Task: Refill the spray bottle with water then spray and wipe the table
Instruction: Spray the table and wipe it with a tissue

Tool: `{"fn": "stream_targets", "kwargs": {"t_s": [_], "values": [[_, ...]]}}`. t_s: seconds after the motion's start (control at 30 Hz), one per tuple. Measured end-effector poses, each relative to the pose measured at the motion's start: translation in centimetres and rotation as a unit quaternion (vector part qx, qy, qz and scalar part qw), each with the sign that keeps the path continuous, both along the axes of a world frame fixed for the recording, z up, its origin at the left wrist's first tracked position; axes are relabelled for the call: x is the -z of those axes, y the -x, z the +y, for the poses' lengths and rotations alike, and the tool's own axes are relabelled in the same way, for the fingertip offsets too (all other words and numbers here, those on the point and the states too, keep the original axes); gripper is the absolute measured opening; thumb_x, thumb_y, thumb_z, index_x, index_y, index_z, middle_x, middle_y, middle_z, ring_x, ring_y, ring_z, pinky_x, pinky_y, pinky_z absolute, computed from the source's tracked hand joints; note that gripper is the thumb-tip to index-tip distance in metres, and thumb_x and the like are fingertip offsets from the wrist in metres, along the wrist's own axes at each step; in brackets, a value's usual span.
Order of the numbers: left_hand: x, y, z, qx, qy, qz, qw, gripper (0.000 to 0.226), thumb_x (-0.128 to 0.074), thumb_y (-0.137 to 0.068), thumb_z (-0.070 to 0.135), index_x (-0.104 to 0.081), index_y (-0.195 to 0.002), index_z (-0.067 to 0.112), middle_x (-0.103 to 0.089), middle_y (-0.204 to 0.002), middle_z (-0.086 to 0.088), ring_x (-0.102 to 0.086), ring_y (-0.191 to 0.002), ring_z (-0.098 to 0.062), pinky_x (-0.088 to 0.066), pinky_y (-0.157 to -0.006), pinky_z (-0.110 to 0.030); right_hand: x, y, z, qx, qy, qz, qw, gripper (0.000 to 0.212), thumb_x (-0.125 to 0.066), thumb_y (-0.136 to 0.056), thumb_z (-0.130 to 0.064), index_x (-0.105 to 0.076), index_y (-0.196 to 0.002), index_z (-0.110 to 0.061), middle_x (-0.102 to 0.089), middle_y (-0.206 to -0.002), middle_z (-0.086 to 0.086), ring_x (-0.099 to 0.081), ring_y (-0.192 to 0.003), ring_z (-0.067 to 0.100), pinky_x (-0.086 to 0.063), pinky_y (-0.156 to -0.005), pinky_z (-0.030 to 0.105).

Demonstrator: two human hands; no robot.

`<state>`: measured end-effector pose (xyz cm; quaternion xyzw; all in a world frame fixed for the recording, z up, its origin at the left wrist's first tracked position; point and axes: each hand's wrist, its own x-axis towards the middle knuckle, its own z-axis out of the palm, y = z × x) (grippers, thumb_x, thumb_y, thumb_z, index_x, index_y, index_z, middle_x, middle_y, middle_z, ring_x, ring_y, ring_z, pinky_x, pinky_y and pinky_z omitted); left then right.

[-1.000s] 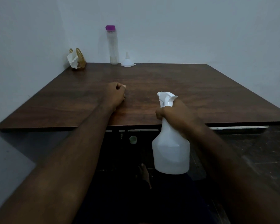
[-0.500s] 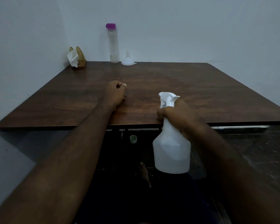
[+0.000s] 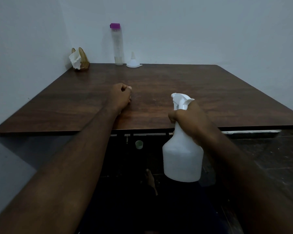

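**Holding the spray bottle (image 3: 183, 159) at the near edge of the table (image 3: 210, 92)**

Grips the white bottle's neck with the right hand (image 3: 189, 120), fingers wrapped tight below the trigger head. Holds it upright just in front of the table edge, body below the tabletop line. Cannot see inside: opaque plastic. Rests the left hand (image 3: 120, 97) on the wood, curled into a fist; cannot tell whether anything sits inside it. Shows at the far edge, against the wall, a tall clear bottle (image 3: 117, 46) with a purple cap, only a pale layer at its bottom. Shows just beside it a white funnel (image 3: 133, 62), spout up. Shows in the far left corner a holder (image 3: 83, 58) with a white tissue (image 3: 74, 60). Shows below the table a small green cup (image 3: 139, 144), contents unseen.
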<state>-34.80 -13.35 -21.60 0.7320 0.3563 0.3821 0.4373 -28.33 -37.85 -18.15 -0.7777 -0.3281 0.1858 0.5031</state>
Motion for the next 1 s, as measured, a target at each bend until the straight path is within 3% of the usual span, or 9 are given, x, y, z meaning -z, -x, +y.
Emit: {"fn": "stream_targets", "kwargs": {"t_s": [0.07,0.2,0.27,0.33,0.43,0.5,0.8,0.87,1.0], "values": [[-0.08,-0.07,-0.03,0.001,0.003,-0.001,1.000,0.017,-0.051,-0.098,0.026,-0.061,-0.087,0.018,-0.066,-0.080,-0.005,-0.065,-0.073,-0.018,-0.058,-0.081,-0.044,-0.03,0.12,0.01,-0.011,0.002,0.007,1.000,0.072,-0.061,-0.070,-0.008,-0.054,-0.135,-0.037,-0.062,-0.093,-0.003,-0.068,-0.083,0.025,-0.060,-0.078,0.043],[-0.13,-0.04,-0.06,-0.001,0.000,0.007,1.000,0.017,-0.051,-0.097,0.028,-0.061,-0.085,0.020,-0.067,-0.082,-0.005,-0.068,-0.078,-0.021,-0.058,-0.082,-0.044,0.11,0.15,0.15,-0.019,0.003,0.006,1.000,0.073,-0.060,-0.069,-0.009,-0.052,-0.136,-0.038,-0.064,-0.103,-0.005,-0.066,-0.077,0.020,-0.058,-0.070,0.034],[-0.13,0.05,-0.10,-0.002,0.001,0.009,1.000,0.017,-0.051,-0.098,0.027,-0.062,-0.089,0.018,-0.067,-0.082,-0.005,-0.067,-0.078,-0.020,-0.058,-0.081,-0.043,0.20,0.11,0.25,-0.017,-0.007,0.020,1.000,0.075,-0.060,-0.069,-0.009,-0.050,-0.137,-0.038,-0.064,-0.105,-0.003,-0.067,-0.083,0.023,-0.060,-0.077,0.041],[-0.11,0.02,-0.10,0.000,0.000,0.009,1.000,0.017,-0.050,-0.098,0.027,-0.062,-0.092,0.016,-0.066,-0.083,-0.004,-0.066,-0.077,-0.018,-0.058,-0.081,-0.042,0.16,0.21,0.33,-0.022,-0.001,0.026,0.999,0.074,-0.061,-0.070,-0.008,-0.051,-0.136,-0.039,-0.064,-0.100,-0.001,-0.068,-0.082,0.025,-0.061,-0.078,0.046],[-0.11,-0.01,-0.16,0.001,-0.004,0.006,1.000,0.017,-0.050,-0.098,0.026,-0.062,-0.090,0.017,-0.066,-0.082,-0.005,-0.066,-0.075,-0.018,-0.058,-0.081,-0.043,0.18,0.44,0.35,-0.022,0.019,0.006,1.000,0.072,-0.060,-0.071,-0.007,-0.053,-0.135,-0.038,-0.063,-0.095,-0.005,-0.068,-0.077,0.021,-0.060,-0.068,0.037],[-0.04,-0.03,-0.13,-0.001,-0.006,0.007,1.000,0.017,-0.050,-0.098,0.027,-0.062,-0.091,0.016,-0.067,-0.082,-0.006,-0.067,-0.076,-0.020,-0.058,-0.081,-0.043,0.21,0.53,0.30,-0.015,0.012,0.012,1.000,0.073,-0.059,-0.070,-0.008,-0.052,-0.136,-0.038,-0.059,-0.097,-0.010,-0.068,-0.081,0.023,-0.062,-0.074,0.042],[-0.09,0.08,-0.15,0.002,-0.004,0.012,1.000,0.017,-0.051,-0.097,0.028,-0.062,-0.088,0.019,-0.068,-0.083,-0.005,-0.068,-0.079,-0.021,-0.057,-0.083,-0.046,0.24,0.54,0.08,0.025,0.015,0.014,0.999,0.053,-0.061,-0.067,-0.011,-0.062,-0.119,-0.021,-0.065,-0.097,0.011,-0.070,-0.083,0.034,-0.060,-0.074,0.056],[-0.06,0.11,-0.15,0.004,-0.006,0.009,1.000,0.018,-0.051,-0.097,0.028,-0.063,-0.089,0.017,-0.068,-0.081,-0.006,-0.067,-0.077,-0.021,-0.057,-0.082,-0.047,0.18,0.48,-0.07,0.007,0.018,0.007,1.000,0.062,-0.061,-0.070,-0.008,-0.059,-0.128,-0.030,-0.066,-0.094,0.005,-0.070,-0.082,0.026,-0.062,-0.077,0.043],[-0.01,0.15,-0.03,0.004,-0.008,0.009,1.000,0.017,-0.052,-0.096,0.029,-0.062,-0.085,0.020,-0.068,-0.081,-0.006,-0.068,-0.077,-0.022,-0.058,-0.081,-0.047,0.06,0.79,-0.33,-0.019,0.027,-0.016,0.999,0.064,-0.060,-0.074,-0.007,-0.057,-0.131,-0.035,-0.064,-0.092,-0.007,-0.062,-0.072,0.008,-0.049,-0.059,0.020]]}}
